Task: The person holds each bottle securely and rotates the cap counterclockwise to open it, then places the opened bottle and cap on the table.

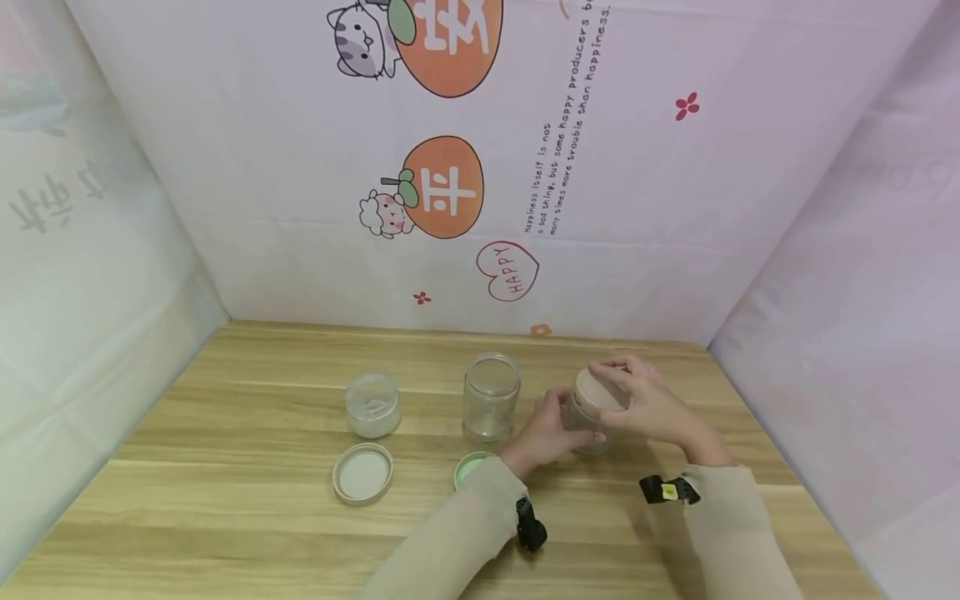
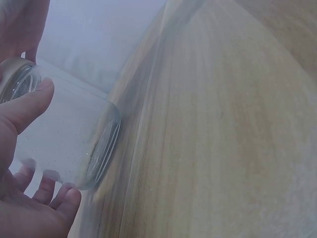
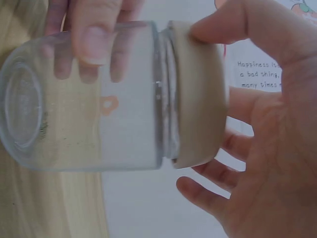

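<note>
A clear jar with a beige lid on its mouth stands at the right of the table. My left hand holds the jar's body, thumb on one side and fingers on the other. From above, my right hand grips the lid around its rim, thumb and fingers on opposite sides. In the right wrist view, threads of the jar's neck show between lid and shoulder. Through the glass, the jar looks empty.
An open, taller clear jar stands left of my hands. Farther left is a short open jar, with a pale lid lying in front of it. My left sleeve partly covers a green lid. A printed cloth hangs behind the table.
</note>
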{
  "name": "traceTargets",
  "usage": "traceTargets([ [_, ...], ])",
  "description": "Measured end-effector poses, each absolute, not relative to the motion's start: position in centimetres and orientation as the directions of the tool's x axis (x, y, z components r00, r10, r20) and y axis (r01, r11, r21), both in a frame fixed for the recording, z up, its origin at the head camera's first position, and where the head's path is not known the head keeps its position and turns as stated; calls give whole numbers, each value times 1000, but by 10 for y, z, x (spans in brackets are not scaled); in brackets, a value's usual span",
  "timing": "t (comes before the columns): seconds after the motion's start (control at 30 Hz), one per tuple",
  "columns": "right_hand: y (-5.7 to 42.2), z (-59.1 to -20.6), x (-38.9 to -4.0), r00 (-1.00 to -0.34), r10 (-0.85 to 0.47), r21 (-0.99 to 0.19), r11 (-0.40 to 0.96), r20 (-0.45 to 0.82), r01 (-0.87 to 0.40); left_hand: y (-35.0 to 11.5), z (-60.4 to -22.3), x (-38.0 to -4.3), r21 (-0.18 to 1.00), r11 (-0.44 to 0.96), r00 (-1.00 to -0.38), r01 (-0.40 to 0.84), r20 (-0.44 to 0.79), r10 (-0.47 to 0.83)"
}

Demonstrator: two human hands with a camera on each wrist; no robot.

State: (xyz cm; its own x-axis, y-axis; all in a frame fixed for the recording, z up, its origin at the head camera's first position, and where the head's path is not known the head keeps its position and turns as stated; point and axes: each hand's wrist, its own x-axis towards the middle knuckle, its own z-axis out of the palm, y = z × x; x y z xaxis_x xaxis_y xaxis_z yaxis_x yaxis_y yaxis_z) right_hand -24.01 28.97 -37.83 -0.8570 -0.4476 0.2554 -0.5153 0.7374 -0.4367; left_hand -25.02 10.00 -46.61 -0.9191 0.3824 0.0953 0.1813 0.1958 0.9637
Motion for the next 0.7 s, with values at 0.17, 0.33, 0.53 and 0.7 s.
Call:
traceTargets([
  [0.17,289,-374,-239,-854,-484,-462,723,191,-513,99,-466,-249,962,183,-914,204,120,389],
  [0.33,287,-374,-238,-853,-501,-488,714,146,-503,101,-467,-250,959,209,-920,191,100,379],
  [0.53,285,-375,-237,-861,-483,-500,713,159,-492,101,-469,-251,956,209,-917,207,115,382],
  [0.7,282,-376,-237,-865,-461,-480,723,199,-496,100,-469,-252,955,194,-911,226,136,390],
])
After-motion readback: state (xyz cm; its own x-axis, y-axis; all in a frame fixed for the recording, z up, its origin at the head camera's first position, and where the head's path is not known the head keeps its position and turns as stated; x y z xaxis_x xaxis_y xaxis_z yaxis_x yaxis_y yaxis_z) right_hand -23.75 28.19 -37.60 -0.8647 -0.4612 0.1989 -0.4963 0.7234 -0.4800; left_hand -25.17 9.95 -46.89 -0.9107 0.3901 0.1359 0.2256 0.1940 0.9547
